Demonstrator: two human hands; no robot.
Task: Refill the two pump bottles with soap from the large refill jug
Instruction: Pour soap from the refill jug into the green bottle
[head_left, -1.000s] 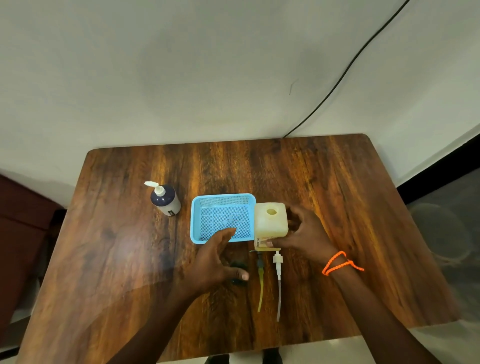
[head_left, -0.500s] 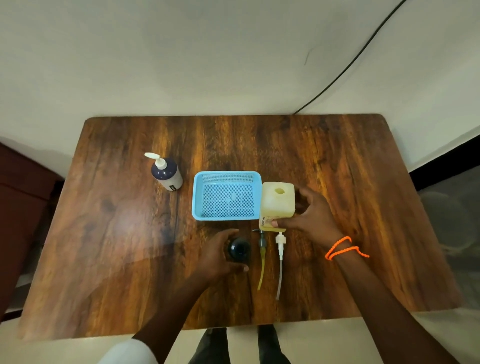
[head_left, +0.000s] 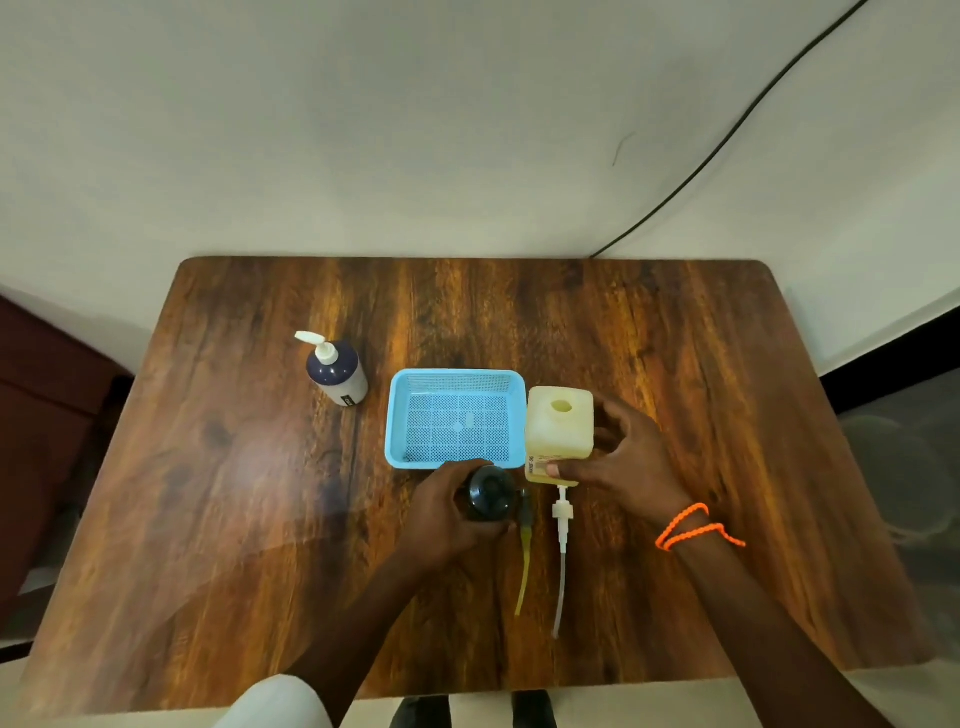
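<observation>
The pale yellow refill jug (head_left: 559, 431) stands upright with its mouth uncapped, just right of the blue basket. My right hand (head_left: 618, 462) grips its right side, thumb on the label. A dark pump bottle (head_left: 488, 493), seen from above without its pump, stands in front of the basket; my left hand (head_left: 447, 512) curls around it. Two removed pumps lie on the table: a dark one with a yellow tube (head_left: 523, 551) and a white one with a clear tube (head_left: 561, 540). A second dark bottle with a white pump (head_left: 336, 370) stands at the left.
A light blue mesh basket (head_left: 400, 415) sits mid-table between the left bottle and the jug. The wooden table (head_left: 727, 415) ends near my body. A black cable (head_left: 727, 135) runs down the wall behind. An orange cord wraps my right wrist.
My left hand moved from beside the basket onto the open dark bottle and now grips it. My right hand kept hold of the jug. The camera view shifted.
</observation>
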